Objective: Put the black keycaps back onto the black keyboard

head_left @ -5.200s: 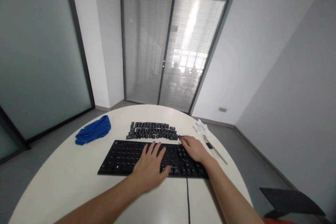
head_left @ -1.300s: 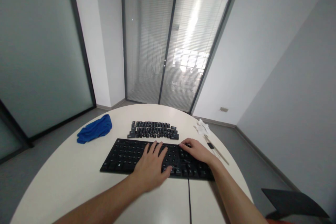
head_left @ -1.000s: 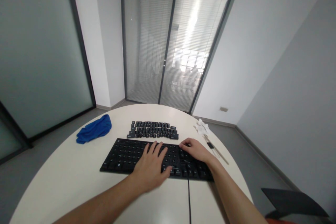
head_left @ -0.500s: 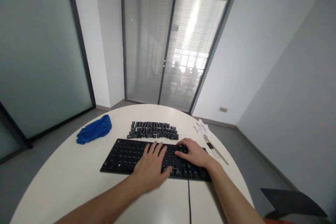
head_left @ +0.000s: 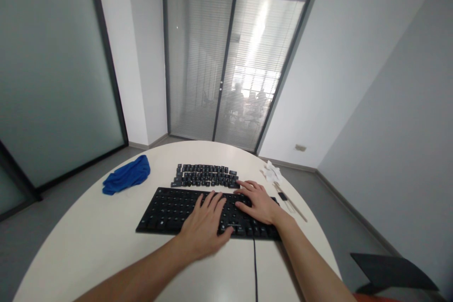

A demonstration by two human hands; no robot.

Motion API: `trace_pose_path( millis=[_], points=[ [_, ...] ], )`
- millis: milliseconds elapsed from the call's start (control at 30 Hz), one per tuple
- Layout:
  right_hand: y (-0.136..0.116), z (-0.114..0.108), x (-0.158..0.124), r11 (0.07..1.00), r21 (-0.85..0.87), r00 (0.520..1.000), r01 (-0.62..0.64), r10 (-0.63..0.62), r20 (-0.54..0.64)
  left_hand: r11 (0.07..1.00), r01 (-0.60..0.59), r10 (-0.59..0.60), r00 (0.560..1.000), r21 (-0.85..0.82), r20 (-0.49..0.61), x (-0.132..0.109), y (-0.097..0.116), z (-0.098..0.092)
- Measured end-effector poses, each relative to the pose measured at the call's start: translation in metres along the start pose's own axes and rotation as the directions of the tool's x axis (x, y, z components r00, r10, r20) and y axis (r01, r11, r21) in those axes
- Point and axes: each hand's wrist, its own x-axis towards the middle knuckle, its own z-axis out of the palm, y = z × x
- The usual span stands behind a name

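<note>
A black keyboard lies on the round white table, its cable running off the near edge. My left hand rests flat on the keyboard's middle with the fingers spread, holding nothing. My right hand lies over the keyboard's right part, fingers stretched out towards the far edge and the rows of loose black keycaps laid out just behind the keyboard. Its fingertips reach near the right end of those keycaps. Nothing shows in either hand.
A crumpled blue cloth lies at the table's far left. At the far right sit a crumpled white tissue and thin stick-like tools. A dark chair stands at the lower right. Glass doors with blinds lie beyond.
My right hand has uncurled from the keyboard's right part and stretched its fingers forward and left toward the loose keycaps. My left hand has stayed flat on the keyboard.
</note>
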Motion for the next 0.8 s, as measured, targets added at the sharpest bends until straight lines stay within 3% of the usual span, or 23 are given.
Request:
trace_pose_path(
  millis=[433,800],
  points=[
    [0.003,-0.002,0.000,0.999,0.015,0.998,-0.031,0.031,-0.052,1.000,0.003,-0.002,1.000,0.018,-0.007,0.000,0.002,-0.001],
    [0.027,-0.004,-0.003,0.970,0.154,0.976,-0.190,0.203,-0.074,1.000,0.005,-0.005,1.000,0.010,0.015,0.000,0.002,-0.003]
  ],
)
